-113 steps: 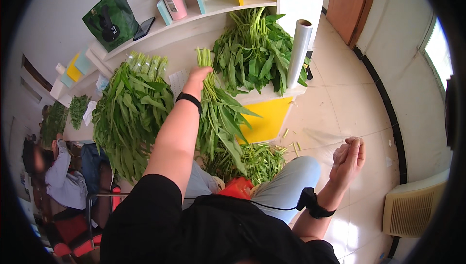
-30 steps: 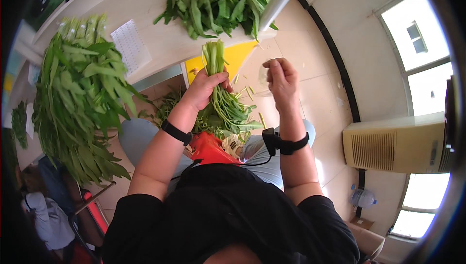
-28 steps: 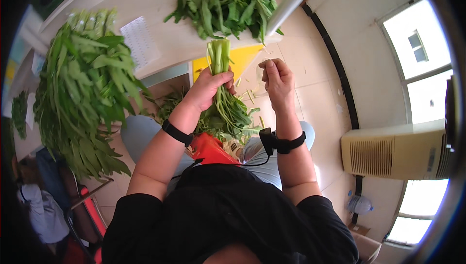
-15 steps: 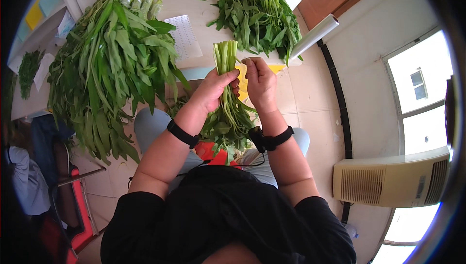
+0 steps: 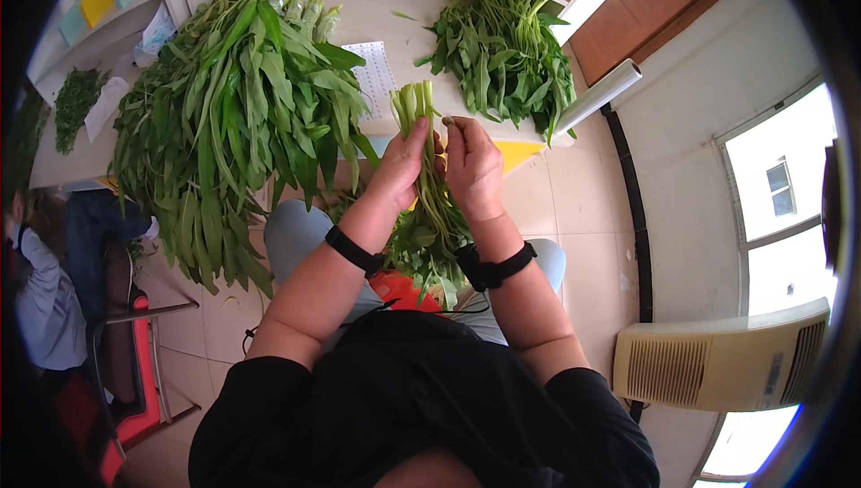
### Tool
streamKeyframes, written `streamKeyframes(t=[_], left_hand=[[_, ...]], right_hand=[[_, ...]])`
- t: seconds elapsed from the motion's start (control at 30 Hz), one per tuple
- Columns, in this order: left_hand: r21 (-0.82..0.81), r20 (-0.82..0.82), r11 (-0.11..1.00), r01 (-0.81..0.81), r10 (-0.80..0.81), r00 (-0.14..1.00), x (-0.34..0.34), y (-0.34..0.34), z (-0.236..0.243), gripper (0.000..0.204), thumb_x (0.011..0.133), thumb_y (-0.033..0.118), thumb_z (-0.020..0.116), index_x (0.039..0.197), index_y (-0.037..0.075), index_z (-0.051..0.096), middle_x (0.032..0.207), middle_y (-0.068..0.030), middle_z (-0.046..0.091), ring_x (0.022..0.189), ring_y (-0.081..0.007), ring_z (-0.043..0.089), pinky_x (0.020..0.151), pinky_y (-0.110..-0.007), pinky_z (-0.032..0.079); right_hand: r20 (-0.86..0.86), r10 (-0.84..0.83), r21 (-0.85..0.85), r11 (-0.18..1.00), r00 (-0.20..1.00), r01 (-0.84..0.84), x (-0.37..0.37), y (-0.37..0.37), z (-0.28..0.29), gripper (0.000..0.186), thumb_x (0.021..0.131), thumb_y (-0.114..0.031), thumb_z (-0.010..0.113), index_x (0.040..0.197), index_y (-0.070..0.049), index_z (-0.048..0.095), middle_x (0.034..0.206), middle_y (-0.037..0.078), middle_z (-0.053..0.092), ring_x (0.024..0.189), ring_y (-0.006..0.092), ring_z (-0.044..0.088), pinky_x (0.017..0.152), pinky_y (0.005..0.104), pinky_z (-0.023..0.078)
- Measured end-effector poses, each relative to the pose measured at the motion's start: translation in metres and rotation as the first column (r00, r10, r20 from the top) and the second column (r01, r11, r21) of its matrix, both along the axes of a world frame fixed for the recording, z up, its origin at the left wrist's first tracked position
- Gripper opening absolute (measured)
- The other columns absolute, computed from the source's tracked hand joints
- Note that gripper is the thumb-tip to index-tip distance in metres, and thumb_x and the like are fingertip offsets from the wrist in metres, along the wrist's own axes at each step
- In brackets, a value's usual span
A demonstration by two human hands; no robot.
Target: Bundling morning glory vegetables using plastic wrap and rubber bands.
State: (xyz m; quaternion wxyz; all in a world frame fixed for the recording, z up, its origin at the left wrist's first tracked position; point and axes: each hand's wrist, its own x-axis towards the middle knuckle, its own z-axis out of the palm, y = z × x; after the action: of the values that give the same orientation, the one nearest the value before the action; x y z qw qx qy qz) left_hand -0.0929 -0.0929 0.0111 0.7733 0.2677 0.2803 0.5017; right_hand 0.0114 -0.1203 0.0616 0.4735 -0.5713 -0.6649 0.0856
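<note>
My left hand (image 5: pixel 401 168) is closed around a bunch of leafy greens (image 5: pixel 412 100) that look like water spinach. Its cut stems point up and away from me, while the leaves hang down between my knees. Close by on the right, my right hand (image 5: pixel 473 169) is closed in a pinch, with what looks like the tip of a green stem (image 5: pixel 447 120) at its fingertips. A large heap of the same greens (image 5: pixel 224 120) droops over the table's edge on the left. Another pile (image 5: pixel 502 62) lies at the far right of the table.
On the table (image 5: pixel 408 44) lies a white sheet with small marks (image 5: pixel 372 66). A clear film roll (image 5: pixel 599 98) juts past its right corner. Small leaves (image 5: pixel 79 109) sit at the far left, near a seated person (image 5: pixel 49 300) and a red chair (image 5: pixel 143 371). An appliance (image 5: pixel 717 358) stands right.
The whole view has shifted a little. My right hand has come closer to the bunch, and its fingers are curled in further. The loose stem that curved out below it no longer sticks out.
</note>
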Motion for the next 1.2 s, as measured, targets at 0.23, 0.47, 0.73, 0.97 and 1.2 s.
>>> streamKeyframes(t=[0.23, 0.47, 0.73, 0.97, 1.2], left_hand=[[0.043, 0.09, 0.998, -0.051, 0.047, 0.995, 0.006, -0.003, -0.001, 0.054, 0.089, 0.052, 0.05, 0.113, 0.004, 0.052, 0.098, -0.0051, 0.06, 0.087, -0.014, 0.058, 0.08, -0.029, 0.048], [0.148, -0.025, 0.986, 0.077, -0.074, 0.997, 0.012, -0.01, 0.004, 0.056, 0.087, 0.058, 0.048, 0.109, 0.006, 0.051, 0.087, -0.0036, 0.057, 0.077, -0.0132, 0.058, 0.055, -0.026, 0.049], [0.111, -0.059, 0.994, -0.002, 0.009, 0.998, 0.036, -0.031, 0.032, 0.067, 0.088, 0.064, 0.036, 0.117, 0.004, 0.047, 0.098, -0.0081, 0.057, 0.084, -0.0162, 0.058, 0.067, -0.028, 0.05], [0.196, -0.095, 0.977, 0.084, -0.067, 0.993, 0.045, -0.038, 0.038, 0.077, 0.088, 0.068, 0.029, 0.123, 0.001, 0.044, 0.111, -0.0112, 0.055, 0.102, -0.0194, 0.055, 0.09, -0.033, 0.045], [0.199, -0.153, 0.967, 0.161, -0.131, 0.979, 0.043, -0.042, 0.041, 0.077, 0.088, 0.068, 0.029, 0.123, 0.001, 0.044, 0.115, -0.0115, 0.054, 0.107, -0.0196, 0.052, 0.092, -0.034, 0.043]], right_hand=[[0.126, 0.167, 0.1, 0.979, 0.978, -0.18, 0.009, -0.003, -0.003, 0.02, 0.088, -0.01, 0.049, 0.101, 0.003, 0.058, 0.084, 0.019, 0.062, 0.067, 0.0315, 0.062, 0.062, 0.0349, 0.049], [-0.051, 0.239, -0.173, 0.954, 0.97, -0.244, 0.028, -0.016, 0.009, 0.023, 0.087, -0.008, 0.05, 0.106, 0.001, 0.058, 0.073, 0.011, 0.061, 0.055, 0.0193, 0.061, 0.055, 0.03, 0.049], [-0.024, 0.113, -0.107, 0.988, 0.993, -0.115, 0.036, -0.032, 0.013, 0.028, 0.077, -0.011, 0.065, 0.103, -0.003, 0.058, 0.079, 0.015, 0.061, 0.067, 0.0292, 0.062, 0.061, 0.0377, 0.049], [0.093, -0.041, 0.029, 0.999, 0.995, 0.038, 0.038, -0.049, 0.006, 0.038, 0.074, -0.015, 0.068, 0.11, -0.009, 0.056, 0.1, 0.014, 0.054, 0.086, 0.0327, 0.057, 0.071, 0.0398, 0.049], [0.126, 0.01, 0.068, 0.998, 0.992, -0.018, 0.04, -0.058, 0.001, 0.048, 0.073, -0.008, 0.065, 0.118, -0.007, 0.05, 0.11, 0.018, 0.051, 0.095, 0.0375, 0.054, 0.079, 0.0423, 0.047]])
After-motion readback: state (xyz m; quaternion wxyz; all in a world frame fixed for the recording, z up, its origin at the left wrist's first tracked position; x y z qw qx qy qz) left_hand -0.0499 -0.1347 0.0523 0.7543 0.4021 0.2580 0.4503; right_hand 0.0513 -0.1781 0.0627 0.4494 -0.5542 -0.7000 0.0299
